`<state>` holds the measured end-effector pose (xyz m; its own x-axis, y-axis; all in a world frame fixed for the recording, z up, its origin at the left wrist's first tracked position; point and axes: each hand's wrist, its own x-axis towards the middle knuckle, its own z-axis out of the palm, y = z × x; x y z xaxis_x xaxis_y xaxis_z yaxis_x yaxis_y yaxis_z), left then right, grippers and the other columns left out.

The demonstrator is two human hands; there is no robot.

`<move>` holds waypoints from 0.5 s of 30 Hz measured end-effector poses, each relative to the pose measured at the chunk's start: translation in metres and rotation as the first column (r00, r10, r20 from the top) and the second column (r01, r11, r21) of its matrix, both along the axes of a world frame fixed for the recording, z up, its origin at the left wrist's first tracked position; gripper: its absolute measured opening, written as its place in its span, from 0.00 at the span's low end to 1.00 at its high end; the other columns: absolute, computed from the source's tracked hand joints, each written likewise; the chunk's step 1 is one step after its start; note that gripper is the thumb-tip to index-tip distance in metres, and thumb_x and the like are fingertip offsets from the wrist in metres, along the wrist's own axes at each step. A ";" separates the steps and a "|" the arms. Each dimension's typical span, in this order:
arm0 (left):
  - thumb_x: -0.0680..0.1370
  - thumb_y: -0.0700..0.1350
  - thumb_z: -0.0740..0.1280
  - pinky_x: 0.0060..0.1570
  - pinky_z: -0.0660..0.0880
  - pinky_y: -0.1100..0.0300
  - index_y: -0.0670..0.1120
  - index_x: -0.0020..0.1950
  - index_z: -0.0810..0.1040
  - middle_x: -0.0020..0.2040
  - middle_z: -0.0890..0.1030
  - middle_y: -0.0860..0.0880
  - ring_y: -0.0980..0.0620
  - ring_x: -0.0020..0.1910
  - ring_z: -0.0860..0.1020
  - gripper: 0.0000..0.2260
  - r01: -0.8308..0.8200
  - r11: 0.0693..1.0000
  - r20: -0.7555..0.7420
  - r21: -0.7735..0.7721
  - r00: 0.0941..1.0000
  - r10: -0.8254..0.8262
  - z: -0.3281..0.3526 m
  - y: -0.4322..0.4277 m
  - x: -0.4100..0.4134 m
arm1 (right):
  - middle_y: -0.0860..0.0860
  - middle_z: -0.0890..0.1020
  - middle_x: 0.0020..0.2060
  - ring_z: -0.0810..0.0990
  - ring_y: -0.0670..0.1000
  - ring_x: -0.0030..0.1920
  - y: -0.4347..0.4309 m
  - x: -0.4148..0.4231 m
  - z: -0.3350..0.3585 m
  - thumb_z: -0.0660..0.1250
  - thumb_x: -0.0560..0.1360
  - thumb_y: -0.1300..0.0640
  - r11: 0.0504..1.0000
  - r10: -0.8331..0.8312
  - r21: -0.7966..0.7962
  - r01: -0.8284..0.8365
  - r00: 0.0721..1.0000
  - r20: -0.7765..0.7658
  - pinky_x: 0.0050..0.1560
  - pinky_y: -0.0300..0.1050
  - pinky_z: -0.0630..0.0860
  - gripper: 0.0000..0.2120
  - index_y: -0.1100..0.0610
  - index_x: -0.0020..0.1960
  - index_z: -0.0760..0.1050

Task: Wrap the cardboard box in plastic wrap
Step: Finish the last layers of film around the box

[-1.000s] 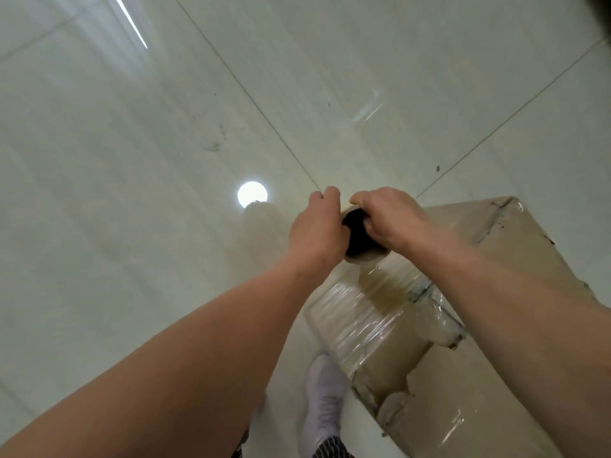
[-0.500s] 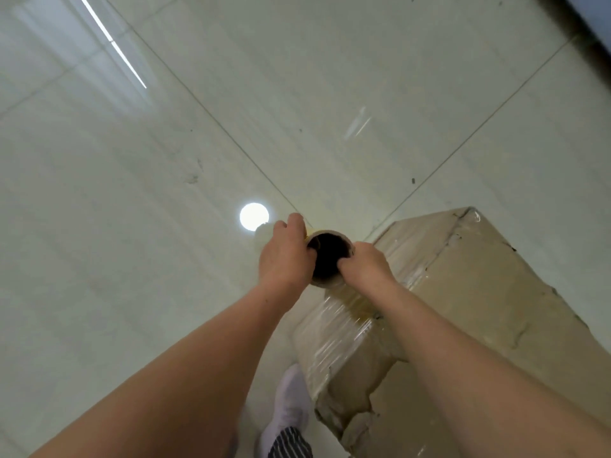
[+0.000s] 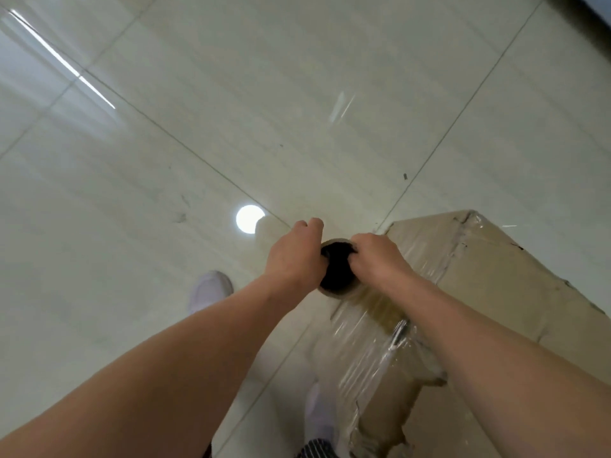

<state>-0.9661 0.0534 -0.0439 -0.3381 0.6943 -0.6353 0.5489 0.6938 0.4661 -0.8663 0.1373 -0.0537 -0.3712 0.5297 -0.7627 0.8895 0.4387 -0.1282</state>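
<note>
One wrap roll (image 3: pixel 344 294) in left hand (image 3: pixel 292 259), right hand (image 3: pixel 377 262) — box (image 3: pixel 496 292) alongside

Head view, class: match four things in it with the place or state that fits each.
Things: 1 cardboard box; 2 roll of wrap; 3 light glare; 4 floor.
States: a pale glossy tiles; b gripped by left hand and right hand; c partly under clear film; d round, bright white.
Pairs: 1-c, 2-b, 3-d, 4-a.
</note>
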 end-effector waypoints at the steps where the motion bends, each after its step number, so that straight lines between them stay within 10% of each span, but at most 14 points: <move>1: 0.76 0.40 0.62 0.37 0.71 0.55 0.44 0.48 0.66 0.48 0.72 0.46 0.45 0.41 0.73 0.05 0.005 1.000 0.017 0.010 1.000 -0.006 0.001 0.006 0.000 | 0.58 0.80 0.47 0.77 0.59 0.47 0.006 0.000 0.004 0.57 0.75 0.64 0.999 0.043 0.013 -0.043 0.999 0.005 0.41 0.43 0.68 0.09 0.59 0.50 0.75; 9: 0.75 0.40 0.63 0.39 0.72 0.55 0.43 0.55 0.69 0.52 0.72 0.46 0.45 0.45 0.75 0.09 -0.066 0.997 0.138 0.044 0.989 0.060 -0.006 0.045 0.012 | 0.58 0.80 0.50 0.78 0.60 0.49 0.045 0.003 0.011 0.56 0.76 0.63 0.933 0.320 0.165 -0.320 0.947 0.030 0.45 0.48 0.72 0.14 0.57 0.60 0.71; 15: 0.75 0.38 0.62 0.44 0.76 0.49 0.43 0.53 0.68 0.52 0.72 0.45 0.44 0.45 0.75 0.07 -0.123 0.991 0.148 0.061 0.983 0.113 -0.007 0.043 0.014 | 0.58 0.80 0.53 0.79 0.57 0.50 0.029 0.022 0.005 0.63 0.75 0.57 0.889 -0.454 0.053 0.455 0.891 -0.030 0.46 0.41 0.73 0.15 0.57 0.61 0.74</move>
